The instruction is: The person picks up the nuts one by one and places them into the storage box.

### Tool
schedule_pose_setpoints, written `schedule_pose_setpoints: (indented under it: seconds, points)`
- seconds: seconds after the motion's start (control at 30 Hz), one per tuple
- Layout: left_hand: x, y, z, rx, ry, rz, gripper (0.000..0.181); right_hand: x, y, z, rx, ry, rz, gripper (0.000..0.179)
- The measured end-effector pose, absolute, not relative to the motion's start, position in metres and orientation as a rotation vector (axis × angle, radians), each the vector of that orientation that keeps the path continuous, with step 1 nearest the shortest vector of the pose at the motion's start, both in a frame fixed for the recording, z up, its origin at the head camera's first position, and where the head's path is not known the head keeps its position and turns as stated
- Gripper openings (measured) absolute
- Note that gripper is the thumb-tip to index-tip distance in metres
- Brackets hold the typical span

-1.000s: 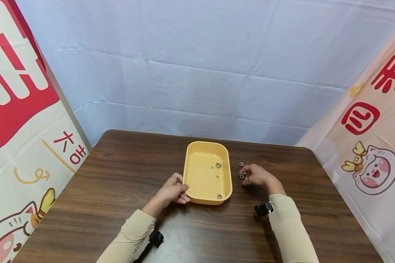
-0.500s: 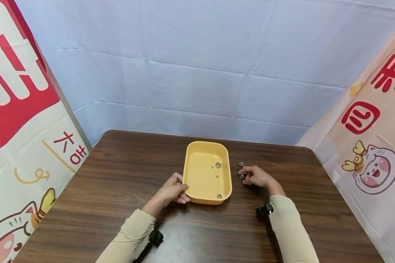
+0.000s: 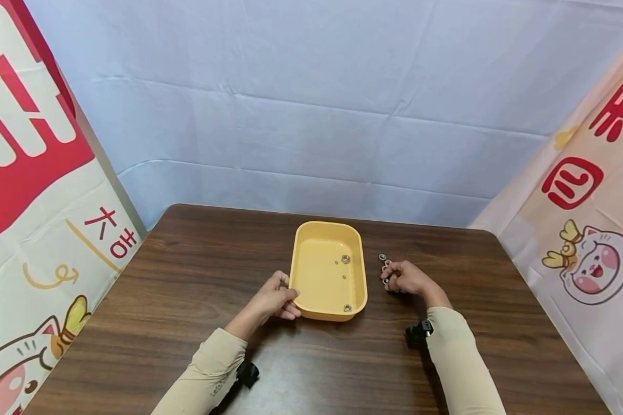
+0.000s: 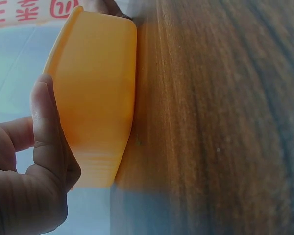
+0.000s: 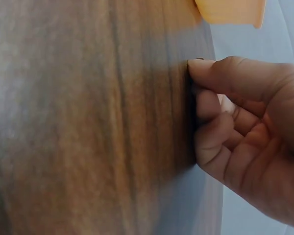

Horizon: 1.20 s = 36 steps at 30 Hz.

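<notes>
My left hand [image 3: 276,300] holds a yellow plastic tray [image 3: 293,276] by its near left side, thumb over the rim and fingers against the outer wall. In the left wrist view the fingers [image 4: 41,117] lie along the tray's side [image 4: 98,88]. Inside the tray are metal nuts, a larger one [image 3: 345,259] toward the back, another [image 3: 347,308] near the front corner, and small ones between. To its right, my right hand [image 3: 407,278] reaches down with bent fingers over loose nuts [image 3: 382,257] on the table. Its fingertips partly hide them; I cannot tell whether one is pinched.
The dark wooden table [image 3: 197,259] has its back edge just behind the tray. A pale cloth [image 3: 291,115] hangs beyond it, and printed banners [image 3: 586,259] stand at the left and right sides.
The right fingers have shifted slightly among the loose nuts, and those nuts lie a little differently. The left hand keeps its hold on the tray, which stays in place.
</notes>
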<state>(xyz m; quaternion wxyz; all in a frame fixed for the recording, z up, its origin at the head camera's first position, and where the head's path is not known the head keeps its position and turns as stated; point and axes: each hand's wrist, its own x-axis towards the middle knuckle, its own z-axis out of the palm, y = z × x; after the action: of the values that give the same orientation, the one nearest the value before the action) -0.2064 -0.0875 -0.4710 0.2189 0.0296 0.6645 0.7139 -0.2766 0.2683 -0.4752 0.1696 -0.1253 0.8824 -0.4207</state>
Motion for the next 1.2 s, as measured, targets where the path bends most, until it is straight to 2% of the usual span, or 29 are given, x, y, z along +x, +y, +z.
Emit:
schedule_pose_setpoints:
  seconds: [0.4, 0.9, 1.2]
  points:
    - [-0.2075, -0.0876, -0.4727, 0.055, 1.848, 1.961, 0.023, -0.2741, 0.2717, -0.4715, -0.360, 2.527, -1.182, 0.011]
    - [-0.2065, -0.0866, -0.4733, 0.047, 1.846, 1.968, 0.023, -0.2705, 0.2747, -0.4708, -0.365, 2.185, -1.730, 0.024]
    - [-0.2047, -0.0870, -0.4703, 0.058, 1.848, 1.971, 0.024, -0.2725, 0.2731, -0.4702, -0.432, 2.152, -1.755, 0.032]
